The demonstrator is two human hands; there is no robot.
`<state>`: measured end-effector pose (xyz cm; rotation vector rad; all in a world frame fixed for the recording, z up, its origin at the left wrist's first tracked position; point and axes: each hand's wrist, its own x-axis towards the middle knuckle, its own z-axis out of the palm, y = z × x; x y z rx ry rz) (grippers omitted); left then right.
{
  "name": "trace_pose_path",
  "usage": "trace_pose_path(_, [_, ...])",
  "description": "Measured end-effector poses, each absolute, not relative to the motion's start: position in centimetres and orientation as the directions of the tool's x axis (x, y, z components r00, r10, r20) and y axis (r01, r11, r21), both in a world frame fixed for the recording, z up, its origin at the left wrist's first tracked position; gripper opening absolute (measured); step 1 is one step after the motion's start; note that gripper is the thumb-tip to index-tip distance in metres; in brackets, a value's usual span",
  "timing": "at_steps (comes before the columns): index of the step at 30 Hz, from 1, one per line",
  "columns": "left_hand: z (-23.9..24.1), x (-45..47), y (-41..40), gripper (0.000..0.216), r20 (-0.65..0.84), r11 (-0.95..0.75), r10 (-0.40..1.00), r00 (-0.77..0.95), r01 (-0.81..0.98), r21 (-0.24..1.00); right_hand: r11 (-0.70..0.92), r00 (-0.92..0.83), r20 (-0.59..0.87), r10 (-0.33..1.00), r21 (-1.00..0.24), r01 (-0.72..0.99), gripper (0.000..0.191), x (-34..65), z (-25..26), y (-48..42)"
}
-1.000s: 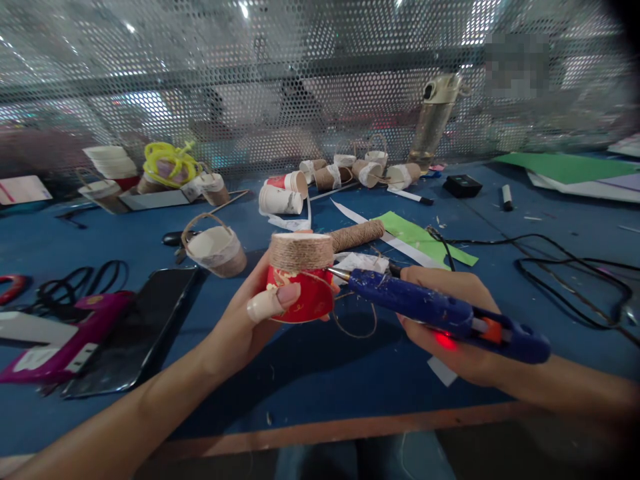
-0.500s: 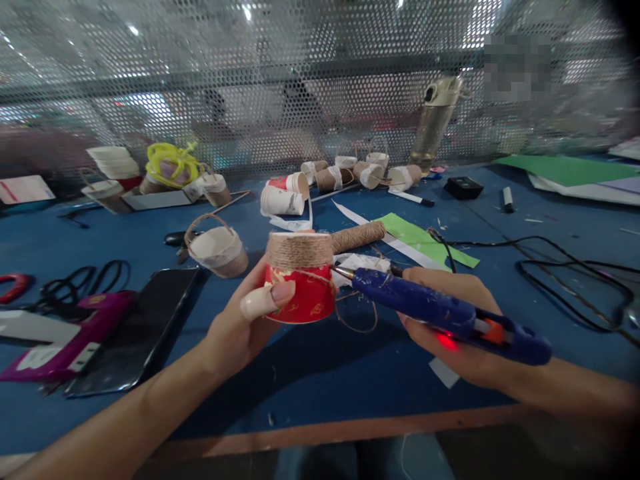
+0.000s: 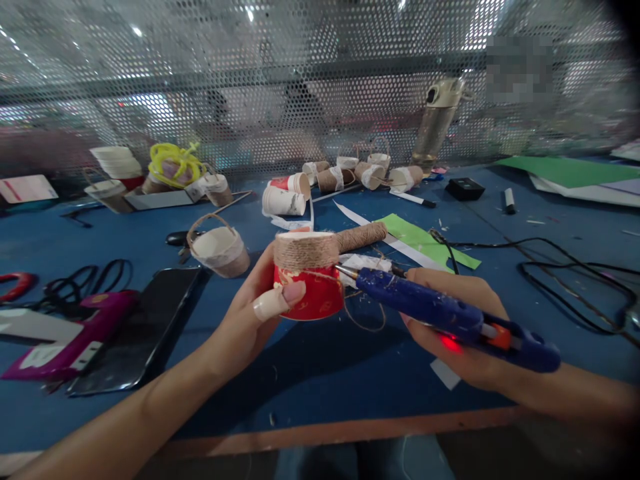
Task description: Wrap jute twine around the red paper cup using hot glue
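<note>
head | 1 red cup [image 3: 313,293] L hand [image 3: 250,320] | 1 glue gun [image 3: 450,317] R hand [image 3: 457,333]

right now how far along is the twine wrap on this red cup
Done: twine covers the upper band of the upturned red cup. In hand: the left hand holds the cup while the right hand points the glue gun nozzle at the edge of the wrap, a loose twine tail hanging below. Left: the lower red part is bare, unlike the wrapped cups behind.

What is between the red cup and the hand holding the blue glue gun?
In the head view, the glue gun and a loose twine loop lie between red cup and right hand.
</note>
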<state>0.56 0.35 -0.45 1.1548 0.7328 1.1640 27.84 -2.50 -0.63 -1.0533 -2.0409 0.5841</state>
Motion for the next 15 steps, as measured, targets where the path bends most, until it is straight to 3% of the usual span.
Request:
trace_pose_path(7, [-0.3, 0.8, 0.3, 0.051, 0.118, -0.015, 0.956, 0.268, -0.357, 0.934, 0.508, -0.300, 0.414, 0.859, -0.763, 0.400, 0.026, 26.8, -0.2, -2.0])
trace_pose_path(11, [-0.4, 0.8, 0.5, 0.055, 0.091, 0.001, 0.951, 0.296, -0.296, 0.955, 0.427, -0.150, 0.399, 0.904, -0.852, 0.303, 0.032, 26.3, -0.2, -1.8])
trace_pose_path(15, [-0.9, 1.0, 0.3, 0.059, 0.062, 0.011, 0.941, 0.332, -0.212, 0.977, 0.385, -0.112, 0.370, 0.922, -0.906, 0.178, 0.019, 25.6, -0.2, -1.8])
